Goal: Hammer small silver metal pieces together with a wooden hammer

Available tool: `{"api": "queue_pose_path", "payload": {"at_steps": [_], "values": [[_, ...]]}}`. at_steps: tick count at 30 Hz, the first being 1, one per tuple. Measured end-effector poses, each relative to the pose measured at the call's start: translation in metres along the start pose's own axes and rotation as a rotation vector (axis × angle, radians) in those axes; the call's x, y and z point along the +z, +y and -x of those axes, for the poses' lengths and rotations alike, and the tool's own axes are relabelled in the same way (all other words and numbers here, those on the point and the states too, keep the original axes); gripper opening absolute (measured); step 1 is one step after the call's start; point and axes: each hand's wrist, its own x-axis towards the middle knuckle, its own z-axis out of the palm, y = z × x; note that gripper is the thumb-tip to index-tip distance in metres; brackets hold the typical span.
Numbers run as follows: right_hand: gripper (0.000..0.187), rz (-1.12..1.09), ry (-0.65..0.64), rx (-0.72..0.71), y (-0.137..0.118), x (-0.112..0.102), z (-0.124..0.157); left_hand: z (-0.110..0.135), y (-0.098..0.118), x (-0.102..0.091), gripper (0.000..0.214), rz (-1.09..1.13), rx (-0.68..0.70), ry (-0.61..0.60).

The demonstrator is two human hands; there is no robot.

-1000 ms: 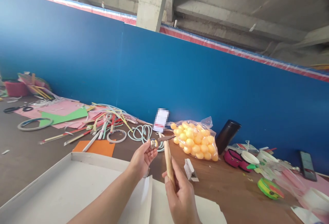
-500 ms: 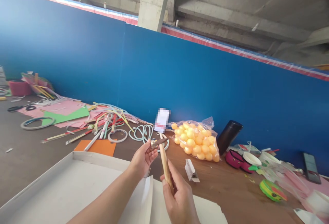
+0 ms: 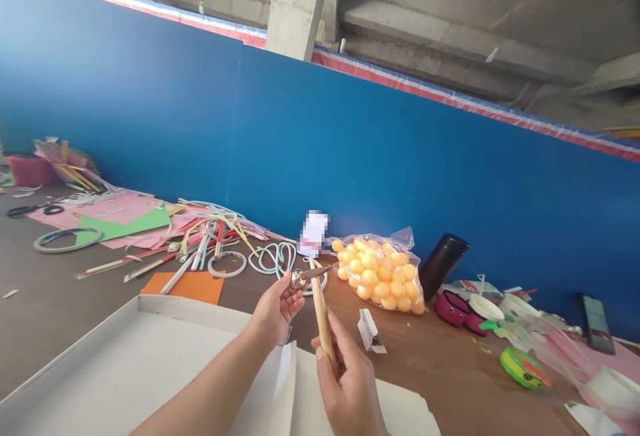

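I can read no words, numbers or brands here. The white card (image 3: 313,239) by the blue wall (image 3: 400,163) is blurred into blocks, with a reddish patch low down. Marks on the small white box (image 3: 369,333) near my right hand (image 3: 347,379) are too small to make out.

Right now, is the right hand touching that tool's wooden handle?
Touching. The head view shows the right hand gripping the wooden handle, thumb on one side and fingers on the other.
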Motion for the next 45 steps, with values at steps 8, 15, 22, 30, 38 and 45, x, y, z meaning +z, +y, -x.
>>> {"api": "queue_pose_path", "payload": {"at_steps": [8, 15, 22, 30, 38, 45], "values": [[0.05, 0.006, -0.013, 0.018, -0.004, -0.002, -0.002, 0.001, 0.0, 0.0, 0.015, -0.024, -0.003, -0.002], [0.05, -0.007, -0.001, 0.018, -0.003, -0.004, -0.003, 0.002, 0.0, 0.001, 0.016, -0.039, -0.002, 0.015], [0.049, -0.059, -0.091, 0.129, -0.011, -0.009, -0.007, -0.001, -0.002, 0.0, 0.013, -0.061, 0.025, 0.036], [0.024, -0.16, -0.108, 0.498, 0.006, -0.015, -0.011, 0.0, 0.003, 0.0, 0.018, -0.043, 0.039, 0.041], [0.036, -0.026, -0.127, 0.564, 0.02, -0.025, 0.004, -0.001, 0.001, -0.001, 0.02, -0.049, 0.022, 0.027], [0.036, 0.306, 0.143, 0.389, 0.035, -0.079, 0.033, 0.0, -0.001, -0.004, 0.023, -0.078, 0.031, 0.008]]}}
